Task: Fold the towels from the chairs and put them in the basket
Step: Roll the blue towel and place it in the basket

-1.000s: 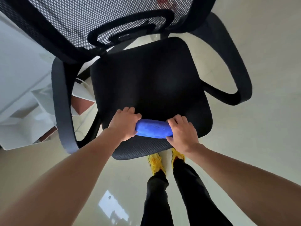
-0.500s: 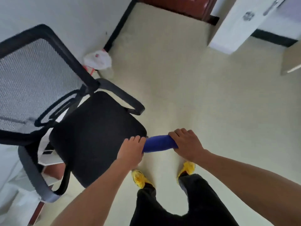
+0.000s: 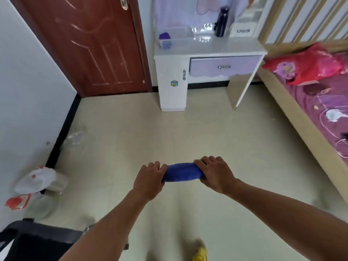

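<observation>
Blue and soft-looking, the towel (image 3: 181,174) is folded up into a short, thick bundle with rounded sides, and it is held level in the air over the pale, smooth floor (image 3: 122,140), near the middle of the view and well short of the desk. The left hand (image 3: 149,180) clasps the bundle's left end from above, knuckles up, fingers curled together and clamped on the cloth; the right hand (image 3: 216,173) does the same at the right end, fingers bent over the top edge and pressed tight on it. Both bare forearms reach forward from the near edge, the left from the lower left, the right from the lower right. On the far side stands a white desk (image 3: 207,51) with a glossy top and a lilac drawer front (image 3: 224,66) with a scalloped lower edge. On the desk's left part sits a small lilac basket (image 3: 166,42) with perforated walls, and a dark purple folded thing shows above its rim; what it is cannot be told. To the right of it on the desk stands a dark upright bottle (image 3: 221,22). Left of the desk is a red-brown panelled door (image 3: 90,40). At the right edge runs a bed (image 3: 318,110) with a light wood frame and a purple patterned cover. At the near left corner shows the black edge of a chair (image 3: 37,240), and 1 yellow shoe (image 3: 200,254) appears at the near edge.
</observation>
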Motion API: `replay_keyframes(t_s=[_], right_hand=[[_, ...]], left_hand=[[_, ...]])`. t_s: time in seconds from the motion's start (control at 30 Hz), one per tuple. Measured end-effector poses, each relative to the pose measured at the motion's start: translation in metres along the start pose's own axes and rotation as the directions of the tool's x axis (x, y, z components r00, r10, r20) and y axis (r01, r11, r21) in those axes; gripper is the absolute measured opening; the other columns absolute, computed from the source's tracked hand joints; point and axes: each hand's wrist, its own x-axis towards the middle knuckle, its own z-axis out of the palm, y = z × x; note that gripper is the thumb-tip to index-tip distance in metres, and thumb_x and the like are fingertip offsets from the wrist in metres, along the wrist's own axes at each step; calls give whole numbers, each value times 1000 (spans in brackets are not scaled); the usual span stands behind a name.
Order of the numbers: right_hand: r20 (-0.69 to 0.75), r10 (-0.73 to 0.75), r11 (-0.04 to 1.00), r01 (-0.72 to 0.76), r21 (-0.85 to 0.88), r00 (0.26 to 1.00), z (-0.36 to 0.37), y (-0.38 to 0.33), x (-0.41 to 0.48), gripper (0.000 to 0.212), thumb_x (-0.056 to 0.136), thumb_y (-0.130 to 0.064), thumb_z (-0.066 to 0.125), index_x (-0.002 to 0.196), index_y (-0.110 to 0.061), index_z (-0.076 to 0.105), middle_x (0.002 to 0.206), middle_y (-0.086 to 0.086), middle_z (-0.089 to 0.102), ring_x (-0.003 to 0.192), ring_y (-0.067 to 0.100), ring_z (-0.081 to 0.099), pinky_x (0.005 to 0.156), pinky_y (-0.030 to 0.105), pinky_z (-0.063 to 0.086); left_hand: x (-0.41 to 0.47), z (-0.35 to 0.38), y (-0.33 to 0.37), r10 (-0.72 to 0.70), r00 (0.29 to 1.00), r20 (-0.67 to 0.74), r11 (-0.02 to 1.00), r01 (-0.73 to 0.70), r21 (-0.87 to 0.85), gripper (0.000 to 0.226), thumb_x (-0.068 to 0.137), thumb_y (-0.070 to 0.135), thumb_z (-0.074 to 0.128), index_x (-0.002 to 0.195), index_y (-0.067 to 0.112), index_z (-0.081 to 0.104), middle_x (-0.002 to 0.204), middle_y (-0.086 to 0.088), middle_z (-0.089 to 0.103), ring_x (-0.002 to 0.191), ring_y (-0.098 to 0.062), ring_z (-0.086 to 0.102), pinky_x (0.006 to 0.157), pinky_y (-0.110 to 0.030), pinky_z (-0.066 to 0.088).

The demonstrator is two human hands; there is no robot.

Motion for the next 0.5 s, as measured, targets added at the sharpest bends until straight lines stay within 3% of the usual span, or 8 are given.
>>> replay_keyframes(t_s=[0.23,0.5], right_hand=[[-111,109,993,-114,-36,988,-49,121,68,44,81,-32,61,123,-19,56,104,2,64,86,26,60,78,38,46],[-178,121,984,-141,-104,976,-84,229,201,46,87,-37,54,130,-23,49,113,1,62,94,23,59,83,36,44]], left_hand=[[148,-71,22,118,985,-124,991,-110,75,34,91,30,50,122,19,47,110,-2,57,94,-22,54,80,-30,40],[322,-113,-7,174,964,-199,982,-154,112,33,91,33,50,122,20,48,110,-1,59,95,-21,56,79,-30,40]])
